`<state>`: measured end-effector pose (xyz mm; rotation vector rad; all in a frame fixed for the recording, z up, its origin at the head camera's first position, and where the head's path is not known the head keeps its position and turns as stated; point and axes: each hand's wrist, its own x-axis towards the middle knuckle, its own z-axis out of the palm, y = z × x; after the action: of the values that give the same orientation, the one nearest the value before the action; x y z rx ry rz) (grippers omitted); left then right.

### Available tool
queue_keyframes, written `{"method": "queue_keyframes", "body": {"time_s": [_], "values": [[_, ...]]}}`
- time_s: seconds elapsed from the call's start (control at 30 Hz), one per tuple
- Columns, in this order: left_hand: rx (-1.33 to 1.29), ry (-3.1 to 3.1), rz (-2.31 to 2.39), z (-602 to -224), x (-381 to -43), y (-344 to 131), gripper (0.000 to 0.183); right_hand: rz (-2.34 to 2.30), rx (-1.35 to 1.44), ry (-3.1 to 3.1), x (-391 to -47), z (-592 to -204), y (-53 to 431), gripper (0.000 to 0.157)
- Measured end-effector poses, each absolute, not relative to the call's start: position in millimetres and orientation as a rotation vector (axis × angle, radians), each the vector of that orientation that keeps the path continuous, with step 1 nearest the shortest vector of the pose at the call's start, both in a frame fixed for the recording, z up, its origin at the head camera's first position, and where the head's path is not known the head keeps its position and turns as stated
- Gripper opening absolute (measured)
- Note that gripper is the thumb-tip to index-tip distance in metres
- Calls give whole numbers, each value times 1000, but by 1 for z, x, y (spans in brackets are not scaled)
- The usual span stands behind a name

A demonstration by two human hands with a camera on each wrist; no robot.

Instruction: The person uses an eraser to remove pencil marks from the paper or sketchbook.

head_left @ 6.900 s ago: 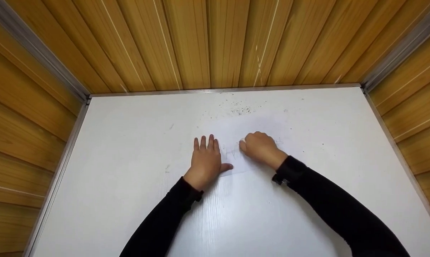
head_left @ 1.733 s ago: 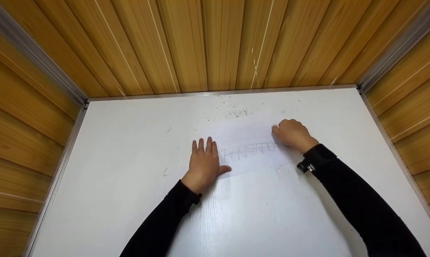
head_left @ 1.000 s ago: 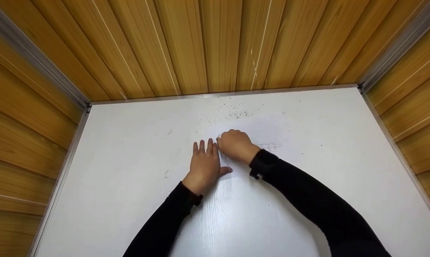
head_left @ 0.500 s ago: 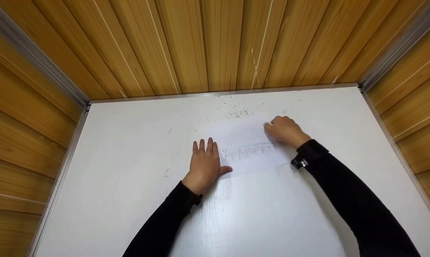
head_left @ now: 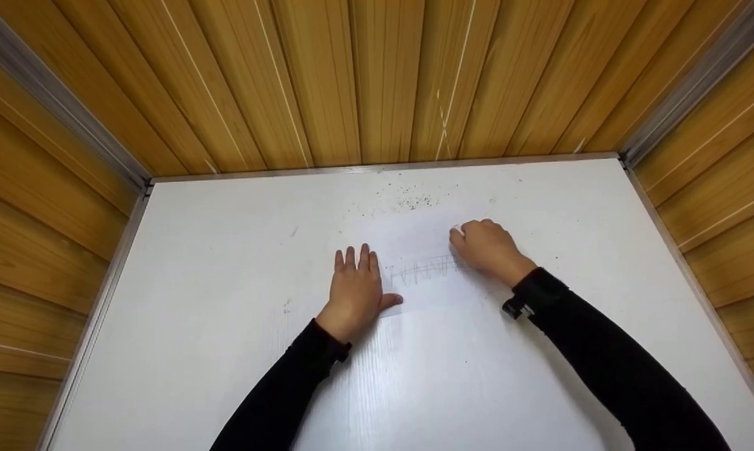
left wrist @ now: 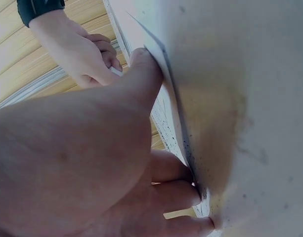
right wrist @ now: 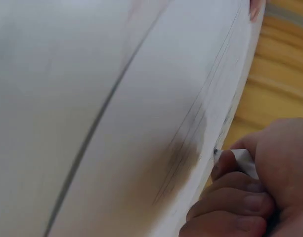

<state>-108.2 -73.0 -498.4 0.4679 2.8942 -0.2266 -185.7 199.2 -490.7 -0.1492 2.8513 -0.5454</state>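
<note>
A white sheet of paper [head_left: 408,235] lies on the white table, with a band of thin pencil lines [head_left: 424,269] across its middle. My left hand [head_left: 355,291] rests flat on the sheet's left side, fingers straight and thumb stretched out to the right. Over the right part of the sheet, my right hand [head_left: 486,247] pinches a small white eraser [right wrist: 244,160] between thumb and curled fingers. One corner of the eraser looks dark in the right wrist view. The right hand covers the right end of the pencil lines in the head view.
Small dark crumbs [head_left: 414,199] are scattered on the table [head_left: 227,250] beyond the sheet. Faint smudges mark the tabletop left of the left hand. Wood-patterned panels [head_left: 327,81] with metal edging rise at the back and on both sides.
My right hand has swept left to beside the left hand, back to the right, then slightly left and nearer, still pinching the eraser. The left hand has stayed in place on the sheet.
</note>
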Motion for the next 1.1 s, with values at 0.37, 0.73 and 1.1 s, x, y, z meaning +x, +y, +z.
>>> {"method": "queue_keyframes", "body": {"time_s": [0.37,0.73,1.1], "values": [[482,2927,-171,-501,-106,-75,114,-462,-446,2777,-153,-491,103,52],[469,2907,-211,-498,-106,-74,114,-495,-334,2848,-157,-502,144,50],[452,2900,-218,-497,-107,-76,115,-432,-93,2808,-161,-493,244,61]]}}
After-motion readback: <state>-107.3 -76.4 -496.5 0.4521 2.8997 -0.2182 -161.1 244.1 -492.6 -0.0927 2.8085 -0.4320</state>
